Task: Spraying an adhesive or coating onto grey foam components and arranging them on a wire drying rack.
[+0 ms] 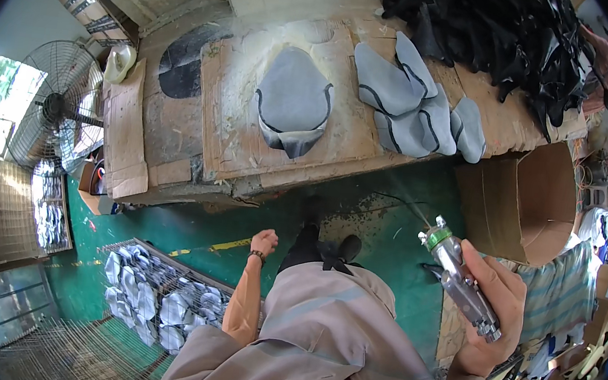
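My right hand (496, 308) is wrapped round a metal spray gun (460, 279) with a green ring near its nozzle. The gun is held out to my right, in front of the bench, and its nozzle points up and left. By my left side hangs my left hand (264, 241), wearing a dark bracelet, fingers curled in and nothing visible in them. On the bench, a grey fabric piece (291, 90) with black edging, like a shoe upper, lies on a cardboard sheet (224, 131) crusted with pale residue. Several similar grey pieces (406, 96) overlap to its right.
A heap of black glossy pieces (483, 30) covers the bench's far right. Below it stands an open cardboard box (516, 197). A wire rack (181, 266) holds many grey pieces at lower left. A caged fan (56, 105) stands beyond the bench's left end.
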A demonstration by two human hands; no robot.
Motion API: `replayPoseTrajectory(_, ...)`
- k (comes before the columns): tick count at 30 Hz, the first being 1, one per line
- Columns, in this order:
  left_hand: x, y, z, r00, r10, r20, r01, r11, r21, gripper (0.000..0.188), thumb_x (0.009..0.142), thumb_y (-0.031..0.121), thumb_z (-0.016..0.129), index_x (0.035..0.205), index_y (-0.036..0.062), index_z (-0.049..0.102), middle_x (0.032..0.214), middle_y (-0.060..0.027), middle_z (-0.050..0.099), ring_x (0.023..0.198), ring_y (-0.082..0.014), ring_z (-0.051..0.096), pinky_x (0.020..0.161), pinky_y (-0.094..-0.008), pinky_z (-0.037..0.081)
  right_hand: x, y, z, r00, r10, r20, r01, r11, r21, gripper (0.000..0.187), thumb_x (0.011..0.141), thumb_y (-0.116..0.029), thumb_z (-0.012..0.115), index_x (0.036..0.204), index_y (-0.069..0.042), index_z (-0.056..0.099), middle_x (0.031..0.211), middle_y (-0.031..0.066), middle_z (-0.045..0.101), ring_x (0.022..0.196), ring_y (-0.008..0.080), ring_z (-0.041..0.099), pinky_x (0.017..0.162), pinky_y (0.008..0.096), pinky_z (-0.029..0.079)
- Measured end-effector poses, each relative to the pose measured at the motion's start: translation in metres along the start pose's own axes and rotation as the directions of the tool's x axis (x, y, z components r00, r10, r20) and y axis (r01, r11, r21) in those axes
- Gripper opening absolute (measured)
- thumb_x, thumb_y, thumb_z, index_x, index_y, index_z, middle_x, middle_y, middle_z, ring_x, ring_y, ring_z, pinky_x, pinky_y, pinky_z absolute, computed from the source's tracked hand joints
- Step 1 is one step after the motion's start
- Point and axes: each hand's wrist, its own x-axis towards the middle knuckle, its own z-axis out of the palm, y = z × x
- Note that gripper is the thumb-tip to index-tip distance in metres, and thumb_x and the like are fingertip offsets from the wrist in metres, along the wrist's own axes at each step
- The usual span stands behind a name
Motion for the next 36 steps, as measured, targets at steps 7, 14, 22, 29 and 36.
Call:
replayPoseTrajectory(7, 0.022, 0.048, -0.013, 0.963, 0.27, 0.002, -0.269, 0.959, -0.084, 0.027, 0.099, 0.018, 0.064, 0.124, 0.0078, 0.068, 0.102, -0.0034, 0.073, 0.086, -0.0108, 0.069, 0.068, -0.0258, 0.056, 0.014, -0.013, 0.01, 0.996, -0.075, 0.048, 0.082, 0.983, -0.162, 0.042, 0.074, -0.018, 0.072, 0.112, 0.0, 0.076, 0.101, 0.013, 0.07, 0.085, 0.0217, 0.064, 0.081, 0.0316, 0.049)
replayPoseTrajectory(14, 0.012, 0.167, -0.015, 0.547, 0.722, -0.424, -0.742, 0.653, 0.154, 0.027, 0.097, 0.009, 0.066, 0.123, 0.0042, 0.067, 0.105, -0.0066, 0.072, 0.087, -0.0132, 0.066, 0.074, -0.0279, 0.054, 0.018, -0.011, 0.02, 0.995, -0.099, -0.001, 0.098, 0.986, -0.136, 0.044, 0.074, -0.019, 0.073, 0.113, 0.0, 0.076, 0.1, 0.0156, 0.07, 0.086, 0.0235, 0.064, 0.082, 0.0322, 0.048)
replayPoseTrajectory(22, -0.049, 0.353, -0.007, 0.179, 0.962, -0.204, -0.848, 0.256, 0.464, 0.029, 0.087, 0.005, 0.069, 0.117, 0.0064, 0.068, 0.11, -0.012, 0.069, 0.099, -0.0309, 0.066, 0.087, -0.0391, 0.052, 0.017, -0.033, 0.033, 0.993, 0.059, -0.1, -0.074, 0.984, -0.16, 0.052, 0.071, -0.021, 0.077, 0.118, 0.001, 0.074, 0.104, 0.0148, 0.07, 0.092, 0.0246, 0.064, 0.083, 0.0312, 0.048)
replayPoseTrajectory(29, -0.052, 0.377, -0.013, 0.076, 0.988, -0.135, -0.84, 0.136, 0.525, 0.018, 0.084, 0.006, 0.073, 0.101, 0.0064, 0.072, 0.103, -0.0103, 0.07, 0.099, -0.0325, 0.064, 0.087, -0.0427, 0.051, 0.031, -0.049, 0.052, 0.989, 0.07, -0.133, -0.093, 0.98, -0.176, 0.046, 0.073, -0.026, 0.075, 0.111, 0.0, 0.076, 0.096, 0.0141, 0.071, 0.089, 0.0251, 0.064, 0.081, 0.0349, 0.047)
replayPoseTrajectory(36, -0.044, 0.382, -0.028, 0.103, 0.989, -0.105, -0.832, 0.144, 0.536, 0.02, 0.085, 0.012, 0.075, 0.105, 0.0058, 0.073, 0.104, -0.0119, 0.07, 0.099, -0.0316, 0.065, 0.087, -0.0408, 0.051, 0.035, -0.045, 0.063, 0.991, 0.068, -0.115, -0.086, 0.984, -0.157, 0.048, 0.072, -0.022, 0.074, 0.114, 0.0, 0.075, 0.098, 0.0142, 0.072, 0.086, 0.026, 0.065, 0.083, 0.0332, 0.046)
